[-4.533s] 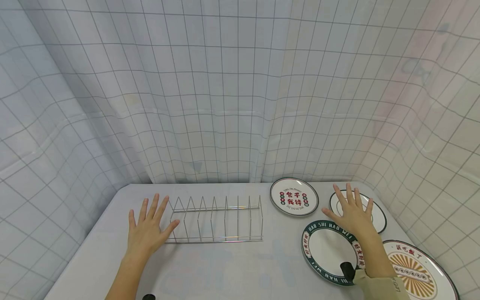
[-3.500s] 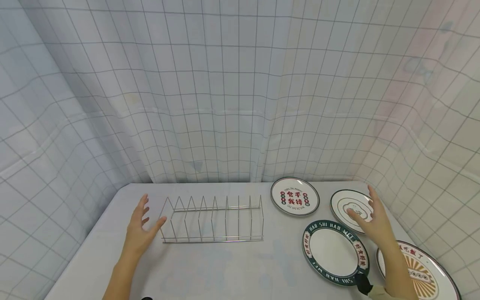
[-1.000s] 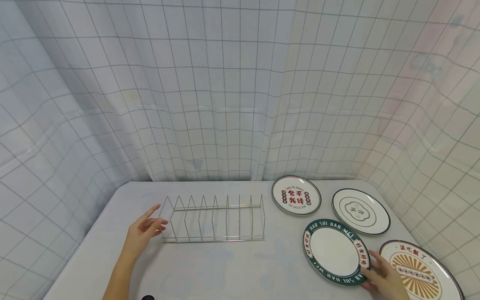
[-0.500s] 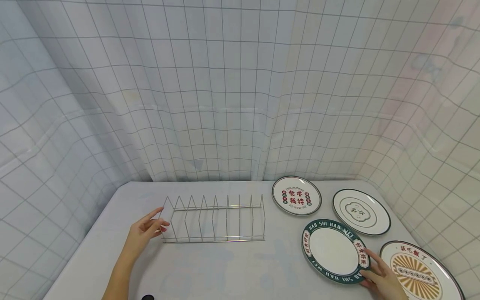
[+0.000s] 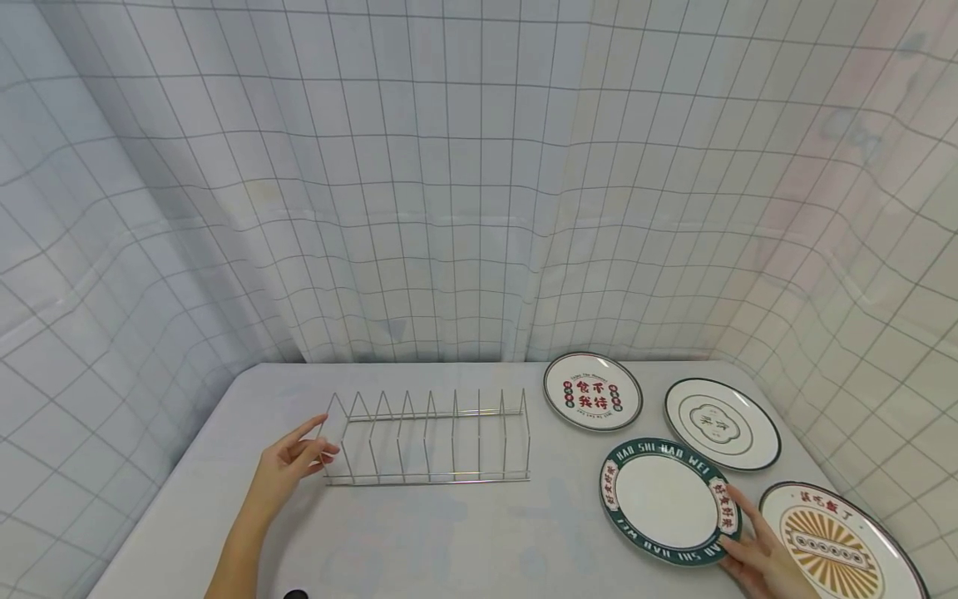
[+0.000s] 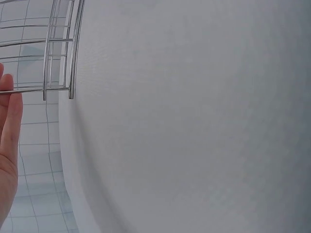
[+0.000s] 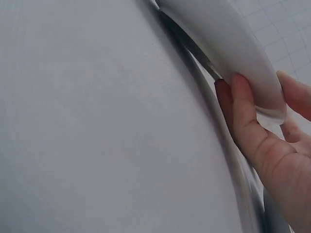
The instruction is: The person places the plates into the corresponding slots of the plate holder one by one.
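Observation:
A wire dish rack [image 5: 427, 445] stands at the middle-left of the table. My left hand [image 5: 280, 470] grips its left end wire; in the left wrist view the fingertips [image 6: 7, 87] curl over that wire. At the right, my right hand [image 5: 763, 549] pinches the rim of a white plate [image 5: 666, 503] with a green lettered border. In the right wrist view the thumb lies over the plate [image 7: 228, 43] and the fingers [image 7: 245, 104] support it underneath. Its near right side is raised a little off the table.
A small plate with red characters [image 5: 593, 393] lies at the back, right of the rack. Beyond the held plate is a white plate with a dark rim [image 5: 748, 424]. A large sunburst plate [image 5: 831, 545] lies at the far right. Grid-patterned curtains [image 5: 449, 208] enclose the table.
Both hands went from spread open to holding: the left closed on the rack's end wire, the right moved down to the green-bordered plate's rim. Lately the plate has tilted up and shifted slightly left.

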`<state>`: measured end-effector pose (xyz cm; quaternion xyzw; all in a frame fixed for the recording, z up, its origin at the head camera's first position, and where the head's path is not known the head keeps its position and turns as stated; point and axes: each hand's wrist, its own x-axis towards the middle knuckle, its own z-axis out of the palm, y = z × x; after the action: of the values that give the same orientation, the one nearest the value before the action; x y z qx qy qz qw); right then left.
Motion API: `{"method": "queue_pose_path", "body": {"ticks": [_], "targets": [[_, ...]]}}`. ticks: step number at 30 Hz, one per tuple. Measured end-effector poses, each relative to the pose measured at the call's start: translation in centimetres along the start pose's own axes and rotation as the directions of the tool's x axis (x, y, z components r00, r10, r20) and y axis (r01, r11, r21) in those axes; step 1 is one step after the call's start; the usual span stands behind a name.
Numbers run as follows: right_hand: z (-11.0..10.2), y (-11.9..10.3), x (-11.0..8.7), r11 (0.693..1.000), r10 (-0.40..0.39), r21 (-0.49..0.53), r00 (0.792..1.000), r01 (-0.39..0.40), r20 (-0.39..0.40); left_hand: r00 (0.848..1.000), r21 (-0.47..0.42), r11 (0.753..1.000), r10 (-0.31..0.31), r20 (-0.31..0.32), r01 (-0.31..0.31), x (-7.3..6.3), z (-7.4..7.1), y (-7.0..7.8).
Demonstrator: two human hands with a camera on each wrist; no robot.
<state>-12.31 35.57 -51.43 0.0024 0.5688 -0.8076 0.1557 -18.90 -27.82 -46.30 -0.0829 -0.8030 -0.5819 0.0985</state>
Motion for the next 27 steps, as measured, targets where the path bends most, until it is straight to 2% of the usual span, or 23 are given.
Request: {"method": "queue_pose_path", "body": {"ticks": [2, 4, 6, 8, 11, 14, 16, 18, 22, 25, 27], "targets": [[-0.2, 0.0, 0.0, 0.992, -0.062, 0.115, 0.988, 0.045, 0.140, 1.000, -0.003, 1.000, -0.008, -0.005, 0.008, 0.0, 0.0, 0.0], [-0.1, 0.0, 0.0, 0.972, -0.137, 0.224, 0.954, 0.077, 0.267, 1.000, -0.004, 1.000, -0.012, -0.009, 0.012, 0.0, 0.0, 0.1], [0.0, -0.1, 0.1, 0.945, -0.194, 0.315, 0.921, 0.084, 0.337, 1.000, -0.007, 1.000, -0.011, -0.010, 0.010, -0.1, 0.1, 0.1], [0.3, -0.1, 0.2, 0.926, -0.251, 0.360, 0.897, 0.114, 0.363, 1.000, -0.005, 1.000, -0.008, -0.012, 0.008, -0.1, 0.1, 0.1], [0.8, -0.3, 0.3, 0.900, -0.341, 0.392, 0.869, 0.192, 0.358, 1.000, -0.001, 1.000, -0.007, -0.008, 0.007, -0.1, 0.1, 0.0], [1.4, -0.8, 0.4, 0.857, -0.437, 0.442, 0.828, 0.265, 0.350, 1.000, 0.008, 1.000, -0.011, -0.004, 0.011, -0.1, 0.1, -0.1], [1.9, -1.4, 0.5, 0.833, -0.485, 0.456, 0.810, 0.313, 0.329, 1.000, 0.012, 1.000, -0.012, -0.002, 0.012, -0.1, 0.0, -0.1], [2.6, -2.3, 0.8, 0.820, -0.517, 0.442, 0.804, 0.365, 0.295, 1.000, 0.023, 1.000, -0.010, -0.004, 0.010, -0.1, 0.0, -0.1], [4.4, -4.2, 1.6, 0.811, -0.553, 0.369, 0.801, 0.454, 0.231, 1.000, 0.042, 0.999, -0.002, -0.013, 0.002, -0.1, -0.1, 0.0], [6.1, -5.6, 2.6, 0.804, -0.575, 0.340, 0.784, 0.488, 0.236, 1.000, 0.044, 0.999, 0.008, -0.014, -0.007, 0.1, -0.1, 0.2], [7.4, -6.3, 3.3, 0.808, -0.576, 0.309, 0.782, 0.502, 0.237, 1.000, 0.040, 0.999, 0.016, -0.011, -0.016, 0.2, -0.1, 0.4]]}}
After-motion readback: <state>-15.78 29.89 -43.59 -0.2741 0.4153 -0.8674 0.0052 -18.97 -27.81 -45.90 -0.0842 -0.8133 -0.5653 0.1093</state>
